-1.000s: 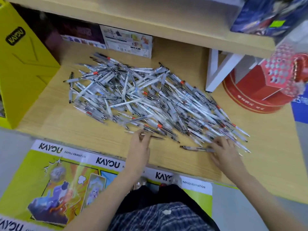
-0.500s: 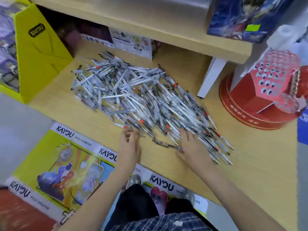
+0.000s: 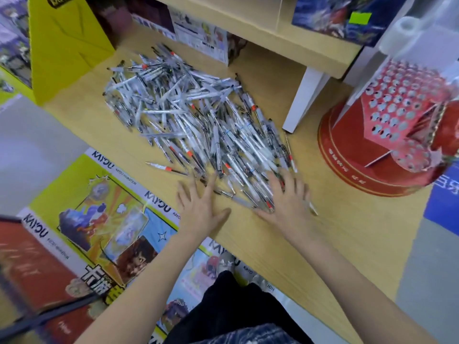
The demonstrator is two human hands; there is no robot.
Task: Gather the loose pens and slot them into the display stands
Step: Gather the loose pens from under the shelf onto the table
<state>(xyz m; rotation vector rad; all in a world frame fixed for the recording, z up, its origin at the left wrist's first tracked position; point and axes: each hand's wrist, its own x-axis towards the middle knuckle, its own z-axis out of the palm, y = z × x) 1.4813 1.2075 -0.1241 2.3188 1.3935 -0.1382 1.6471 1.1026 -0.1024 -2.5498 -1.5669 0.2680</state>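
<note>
A large heap of pens (image 3: 196, 122) is lying on the wooden tabletop (image 3: 347, 232), spreading from near the back left corner, beside a yellow box (image 3: 67, 43), down toward the front edge. One pen with an orange band (image 3: 167, 168) is lying apart from the heap, just off its lower left side, close to the front edge. The left hand (image 3: 201, 207) is resting flat on the tabletop with its fingers straight and spread wide, the fingertips reaching the nearest pens at the heap's front tip. The right hand (image 3: 288, 197) is also lying flat and spread, pressing down on the pens at the heap's front right end, and a few pens are showing from beneath its fingers; whether any is caught between the fingers is hard to tell through the blur. To the right, a red display stand (image 3: 387, 135) with rows of round holes is standing on the tabletop, well apart from the heap. A white shelf leg (image 3: 305, 98) is standing between the heap and the stand, carrying a wooden shelf (image 3: 310, 40) above the back edge. Printed boxes (image 3: 198, 33) are sitting under that shelf.
</note>
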